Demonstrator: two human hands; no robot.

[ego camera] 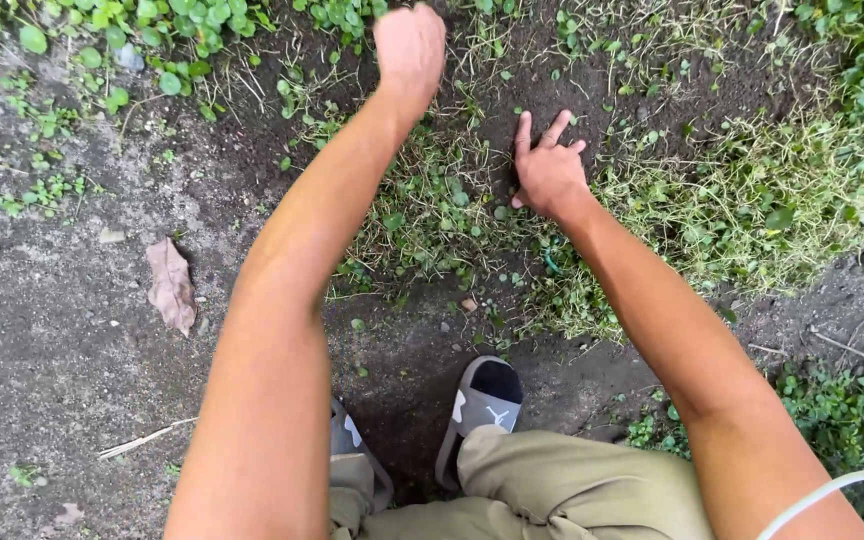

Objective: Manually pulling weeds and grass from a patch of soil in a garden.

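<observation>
1. The left hand [410, 48] is raised and stretched forward above the ground, curled into a loose fist with its back to the camera; whether anything is inside it cannot be told
2. The right hand [549, 172] lies flat on the dark soil [512, 70], fingers spread apart, pressing down at the edge of a patch of small weeds [432, 205] and clasping nothing
3. The two hands are well apart, the left one farther from the body than the right
4. The low weeds and dry grass [752, 200] spread on both sides of the right hand, thickest to its right
5. A dry brown leaf [171, 285] lies on bare ground well to the left of the left forearm
6. Nearer the body than both hands, two grey sandals [480, 405] stand on the soil, with khaki trousers [552, 490] at the knees
</observation>
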